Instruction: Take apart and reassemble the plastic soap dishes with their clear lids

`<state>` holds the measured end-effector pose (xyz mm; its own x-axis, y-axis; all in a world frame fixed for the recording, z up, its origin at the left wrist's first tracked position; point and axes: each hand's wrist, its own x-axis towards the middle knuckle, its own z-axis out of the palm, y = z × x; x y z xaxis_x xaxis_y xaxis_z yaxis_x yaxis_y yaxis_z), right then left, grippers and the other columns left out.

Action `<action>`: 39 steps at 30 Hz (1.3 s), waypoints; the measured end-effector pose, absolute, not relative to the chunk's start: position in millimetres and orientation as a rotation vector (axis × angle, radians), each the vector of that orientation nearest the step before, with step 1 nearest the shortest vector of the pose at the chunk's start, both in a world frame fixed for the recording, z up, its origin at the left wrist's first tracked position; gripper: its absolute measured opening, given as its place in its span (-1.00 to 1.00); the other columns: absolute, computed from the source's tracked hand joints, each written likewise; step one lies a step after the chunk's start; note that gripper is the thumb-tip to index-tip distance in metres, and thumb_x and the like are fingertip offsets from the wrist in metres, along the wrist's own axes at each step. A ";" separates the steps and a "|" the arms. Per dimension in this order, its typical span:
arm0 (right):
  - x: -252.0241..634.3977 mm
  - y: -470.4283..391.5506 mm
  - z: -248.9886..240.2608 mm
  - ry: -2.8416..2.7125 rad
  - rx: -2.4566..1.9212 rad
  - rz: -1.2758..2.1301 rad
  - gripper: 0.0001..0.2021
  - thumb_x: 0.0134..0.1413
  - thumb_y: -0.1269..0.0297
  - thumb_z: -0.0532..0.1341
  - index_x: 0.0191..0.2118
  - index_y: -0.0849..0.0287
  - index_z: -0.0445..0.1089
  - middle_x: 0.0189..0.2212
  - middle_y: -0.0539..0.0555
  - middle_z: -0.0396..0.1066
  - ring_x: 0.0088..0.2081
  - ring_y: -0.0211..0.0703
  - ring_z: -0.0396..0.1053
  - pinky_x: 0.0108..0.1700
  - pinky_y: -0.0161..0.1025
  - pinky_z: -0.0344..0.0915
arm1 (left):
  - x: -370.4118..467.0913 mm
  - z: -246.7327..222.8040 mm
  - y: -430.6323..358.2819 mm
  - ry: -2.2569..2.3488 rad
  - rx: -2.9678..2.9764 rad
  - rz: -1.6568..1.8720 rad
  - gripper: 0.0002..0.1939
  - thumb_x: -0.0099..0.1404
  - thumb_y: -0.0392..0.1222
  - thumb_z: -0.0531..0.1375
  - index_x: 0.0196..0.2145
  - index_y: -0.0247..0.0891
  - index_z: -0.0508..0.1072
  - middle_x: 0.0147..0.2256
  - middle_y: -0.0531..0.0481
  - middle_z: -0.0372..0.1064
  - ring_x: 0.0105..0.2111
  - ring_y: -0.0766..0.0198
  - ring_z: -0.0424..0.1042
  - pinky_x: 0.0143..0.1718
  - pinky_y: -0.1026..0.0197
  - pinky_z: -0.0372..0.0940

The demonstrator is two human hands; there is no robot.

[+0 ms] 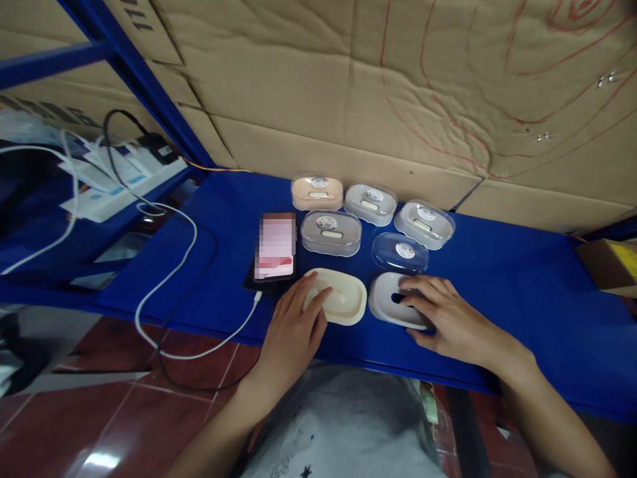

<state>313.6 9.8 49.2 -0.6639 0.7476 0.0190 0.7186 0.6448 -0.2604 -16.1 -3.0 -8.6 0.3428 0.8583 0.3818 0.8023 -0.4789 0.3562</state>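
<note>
My left hand (pixel 297 318) lies over the left end of a shallow cream dish (pixel 346 307), its fingers apart and touching the rim and inside. Beside it, a white oval tray with a dark central hole (pixel 381 299) sits on the blue surface. My right hand (pixel 435 312) grips that tray's right side, with fingertips by the hole and the thumb at the near edge. Just behind the tray lies a clear oval lid (pixel 393 254) bearing a round sticker. A lidded grey oval box (pixel 331 234) stands behind the cream dish.
Along the back stand a lidded peach box (pixel 317 194), a grey box (pixel 371 204) and a whitish box (pixel 424 224). A lit phone (pixel 275 247) with a white cable (pixel 192 249) lies left. Cardboard (pixel 318 86) walls the rear; a power strip (pixel 124 192) is far left.
</note>
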 end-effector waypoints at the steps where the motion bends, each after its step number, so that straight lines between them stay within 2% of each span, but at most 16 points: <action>1: 314.0 9.6 49.7 -2.733 -1.210 0.353 -0.64 0.23 0.28 0.34 0.13 0.12 0.43 0.24 0.26 0.35 0.30 0.24 0.28 0.23 0.20 0.30 | -17.3 -6.4 -3.8 1.536 2.489 0.783 -0.59 0.47 -0.39 0.10 0.21 -0.19 0.41 0.32 -0.27 0.30 0.33 -0.16 0.30 0.25 -0.28 0.37; 6: 315.9 15.2 50.0 -2.656 -1.200 0.318 -0.64 0.28 0.17 0.34 0.14 0.11 0.44 0.24 0.28 0.36 0.28 0.26 0.33 0.20 0.21 0.32 | -19.4 7.2 -17.0 1.339 2.518 0.568 -0.59 0.49 -0.35 0.08 0.23 -0.12 0.40 0.32 -0.23 0.30 0.29 -0.14 0.32 0.19 -0.28 0.39; 9: 308.1 20.8 44.3 -2.626 -1.163 0.333 -0.63 0.34 0.11 0.31 0.18 0.09 0.44 0.25 0.28 0.37 0.28 0.25 0.35 0.20 0.20 0.33 | -11.1 9.0 -28.0 1.160 2.565 0.482 -0.55 0.53 -0.17 0.15 0.32 -0.13 0.33 0.39 -0.29 0.20 0.33 -0.20 0.27 0.19 -0.31 0.38; 12: 296.6 25.0 35.7 -2.607 -1.105 0.299 -0.60 0.38 0.07 0.28 0.22 0.11 0.43 0.25 0.30 0.39 0.28 0.24 0.35 0.21 0.19 0.31 | 0.2 5.0 -34.5 0.988 2.619 0.412 -0.36 0.47 0.00 0.26 0.40 -0.14 0.23 0.43 -0.35 0.13 0.35 -0.29 0.23 0.19 -0.37 0.37; 18: 292.1 27.9 27.6 -2.587 -1.138 0.208 -0.57 0.40 0.03 0.27 0.24 0.15 0.41 0.24 0.31 0.41 0.28 0.24 0.34 0.26 0.22 0.22 | 5.8 -0.7 -34.5 0.942 2.627 0.394 -0.29 0.42 -0.08 0.32 0.41 -0.20 0.18 0.44 -0.39 0.10 0.32 -0.28 0.27 0.17 -0.35 0.37; 21: 294.3 27.0 29.7 -2.575 -1.160 0.184 -0.53 0.41 0.02 0.26 0.28 0.12 0.37 0.26 0.30 0.40 0.29 0.23 0.33 0.30 0.26 0.16 | 2.8 0.7 -33.4 0.975 2.597 0.429 -0.35 0.39 -0.10 0.35 0.34 -0.17 0.26 0.43 -0.39 0.10 0.30 -0.29 0.29 0.17 -0.37 0.36; 24: 294.1 23.9 32.6 -2.545 -1.115 0.165 -0.57 0.44 0.07 0.23 0.30 0.06 0.35 0.25 0.25 0.42 0.29 0.19 0.34 0.30 0.24 0.17 | 1.3 2.0 -32.5 1.007 2.533 0.444 -0.42 0.31 -0.07 0.42 0.20 -0.17 0.36 0.45 -0.40 0.04 0.39 -0.35 0.14 0.26 -0.45 0.24; 26: 291.9 19.6 34.1 -2.543 -1.024 0.161 -0.60 0.46 0.09 0.21 0.29 0.05 0.35 0.22 0.23 0.45 0.27 0.16 0.36 0.28 0.20 0.21 | 0.9 2.8 -31.6 1.000 2.488 0.450 -0.43 0.27 -0.07 0.45 0.14 -0.17 0.37 0.43 -0.39 0.06 0.43 -0.34 0.08 0.32 -0.49 0.14; 28: 287.8 13.5 35.3 -2.569 -0.908 0.189 -0.53 0.43 -0.01 0.22 0.30 0.10 0.34 0.20 0.26 0.45 0.26 0.17 0.36 0.28 0.18 0.24 | -0.1 4.0 -30.5 0.968 2.437 0.477 -0.44 0.26 -0.11 0.44 0.13 -0.14 0.34 0.38 -0.34 0.17 0.40 -0.28 0.16 0.34 -0.50 0.10; 30: 282.0 6.9 35.8 -2.607 -0.799 0.241 -0.35 0.34 -0.19 0.24 0.33 0.15 0.32 0.23 0.30 0.43 0.29 0.22 0.33 0.31 0.19 0.25 | -2.2 5.3 -29.7 0.940 2.346 0.547 -0.39 0.24 -0.15 0.44 0.16 -0.09 0.29 0.32 -0.27 0.24 0.35 -0.21 0.25 0.33 -0.44 0.17; 32: 276.1 1.3 35.6 -2.638 -0.721 0.288 -0.21 0.25 -0.31 0.26 0.36 0.17 0.28 0.26 0.33 0.39 0.33 0.26 0.29 0.34 0.22 0.24 | -5.1 6.0 -29.4 0.918 2.212 0.652 -0.28 0.22 -0.14 0.46 0.22 -0.02 0.23 0.32 -0.24 0.21 0.33 -0.19 0.26 0.29 -0.37 0.27; 37: 269.0 -5.4 31.2 -2.581 -0.651 0.336 -0.21 0.22 -0.23 0.32 0.38 0.19 0.26 0.29 0.36 0.34 0.35 0.25 0.27 0.32 0.19 0.32 | -3.0 2.5 -32.7 0.823 1.767 0.996 -0.11 0.16 -0.04 0.52 0.30 0.16 0.16 0.36 -0.17 0.13 0.37 -0.17 0.22 0.31 -0.32 0.27; 39: 268.5 -7.0 28.3 -2.496 -0.643 0.314 -0.19 0.21 -0.20 0.35 0.39 0.21 0.24 0.25 0.37 0.36 0.35 0.27 0.27 0.31 0.18 0.35 | 4.6 0.8 -34.9 0.767 1.456 1.144 0.04 0.13 0.05 0.54 0.37 0.26 0.04 0.43 -0.14 0.06 0.37 -0.15 0.25 0.30 -0.27 0.30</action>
<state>268.5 -7.0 28.3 -0.7416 0.5040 0.4426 0.3787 0.8593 -0.3438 4.6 -34.9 0.8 0.3298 0.9127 0.2413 -0.1232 -0.2119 0.9695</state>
